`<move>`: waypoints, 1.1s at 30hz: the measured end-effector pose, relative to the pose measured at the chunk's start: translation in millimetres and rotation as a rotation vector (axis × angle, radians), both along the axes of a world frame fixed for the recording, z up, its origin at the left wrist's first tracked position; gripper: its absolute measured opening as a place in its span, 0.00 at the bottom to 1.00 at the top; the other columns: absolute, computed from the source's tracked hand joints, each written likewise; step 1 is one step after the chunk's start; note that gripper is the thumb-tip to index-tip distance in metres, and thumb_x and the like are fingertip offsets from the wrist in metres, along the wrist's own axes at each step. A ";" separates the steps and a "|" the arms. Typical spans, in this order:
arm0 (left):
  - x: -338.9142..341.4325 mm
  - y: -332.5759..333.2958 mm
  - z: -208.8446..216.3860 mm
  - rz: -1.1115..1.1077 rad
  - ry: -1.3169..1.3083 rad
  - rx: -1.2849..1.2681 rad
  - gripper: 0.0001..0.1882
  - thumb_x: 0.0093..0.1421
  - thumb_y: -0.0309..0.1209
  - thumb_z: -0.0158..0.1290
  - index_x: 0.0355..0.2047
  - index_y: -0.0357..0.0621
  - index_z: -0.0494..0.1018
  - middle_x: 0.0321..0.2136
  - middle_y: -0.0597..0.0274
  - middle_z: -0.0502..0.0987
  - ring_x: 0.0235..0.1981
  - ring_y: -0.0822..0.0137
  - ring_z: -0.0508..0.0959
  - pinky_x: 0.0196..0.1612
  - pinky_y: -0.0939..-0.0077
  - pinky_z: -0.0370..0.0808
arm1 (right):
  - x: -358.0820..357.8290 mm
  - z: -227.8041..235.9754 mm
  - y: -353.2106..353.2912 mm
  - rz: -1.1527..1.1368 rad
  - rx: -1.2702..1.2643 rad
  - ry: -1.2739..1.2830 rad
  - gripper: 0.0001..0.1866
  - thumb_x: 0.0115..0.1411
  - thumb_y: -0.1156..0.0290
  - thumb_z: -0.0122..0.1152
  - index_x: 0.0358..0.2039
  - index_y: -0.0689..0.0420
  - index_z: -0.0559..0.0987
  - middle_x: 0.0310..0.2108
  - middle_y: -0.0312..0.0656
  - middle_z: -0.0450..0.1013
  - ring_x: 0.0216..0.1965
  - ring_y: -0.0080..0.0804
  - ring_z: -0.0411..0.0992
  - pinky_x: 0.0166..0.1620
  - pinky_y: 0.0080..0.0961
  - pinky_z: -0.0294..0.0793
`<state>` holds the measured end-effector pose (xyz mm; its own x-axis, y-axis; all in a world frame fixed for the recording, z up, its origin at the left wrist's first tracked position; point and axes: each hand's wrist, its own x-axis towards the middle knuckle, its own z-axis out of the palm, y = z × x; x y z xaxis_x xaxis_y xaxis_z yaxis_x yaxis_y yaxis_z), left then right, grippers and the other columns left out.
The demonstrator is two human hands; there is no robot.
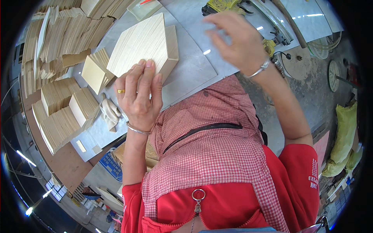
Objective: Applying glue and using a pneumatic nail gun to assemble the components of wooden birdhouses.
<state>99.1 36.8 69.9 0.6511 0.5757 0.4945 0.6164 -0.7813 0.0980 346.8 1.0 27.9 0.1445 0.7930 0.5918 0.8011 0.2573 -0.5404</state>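
A pale wooden box (138, 44) stands on the worktable with its broad grained face up. My left hand (140, 97) grips its near edge, fingers lying over the top and thumb against the side. In the air to the right of the box is my right hand (240, 43), somewhat blurred, with thumb and fingers apart and nothing in them. Closest to that hand, at the table's far side, lies a yellow and black tool (223, 7), partly cut off by the picture's upper edge. A small set of thin boards (94, 72) leans left of the box.
Stacks of thin wooden panels (64, 33) fill the far left, with more stacks (64, 108) nearer. A crumpled cloth (110, 112) lies by my left wrist. At the back sits a pale tray (143, 9) with something orange-red. Metal rails (274, 21) and hoses (326, 46) are at the right.
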 end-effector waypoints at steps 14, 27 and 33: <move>1.4 -2.1 -0.4 0.024 0.029 0.030 0.17 0.54 0.26 0.59 0.45 0.46 0.77 0.39 0.61 0.78 0.35 0.65 0.75 0.40 0.71 0.70 | -36.0 1.5 2.7 0.470 -0.533 0.763 0.15 0.56 0.70 0.64 0.43 0.62 0.78 0.36 0.39 0.74 0.29 0.20 0.73 0.29 0.16 0.74; 2.6 -3.2 -10.4 0.074 0.062 0.080 0.22 0.48 0.30 0.62 0.47 0.55 0.77 0.39 0.64 0.76 0.38 0.63 0.76 0.40 0.70 0.69 | -58.2 -5.0 22.7 0.638 -0.712 1.305 0.15 0.58 0.59 0.64 0.27 0.60 0.80 0.18 0.33 0.70 0.18 0.16 0.66 0.21 0.13 0.66; 6.0 -4.5 -10.4 0.088 0.031 0.094 0.21 0.48 0.29 0.62 0.45 0.55 0.78 0.38 0.65 0.76 0.37 0.64 0.75 0.39 0.70 0.68 | -60.9 -8.9 23.1 0.656 -0.644 1.297 0.16 0.59 0.60 0.63 0.23 0.60 0.77 0.18 0.32 0.69 0.20 0.16 0.67 0.23 0.14 0.68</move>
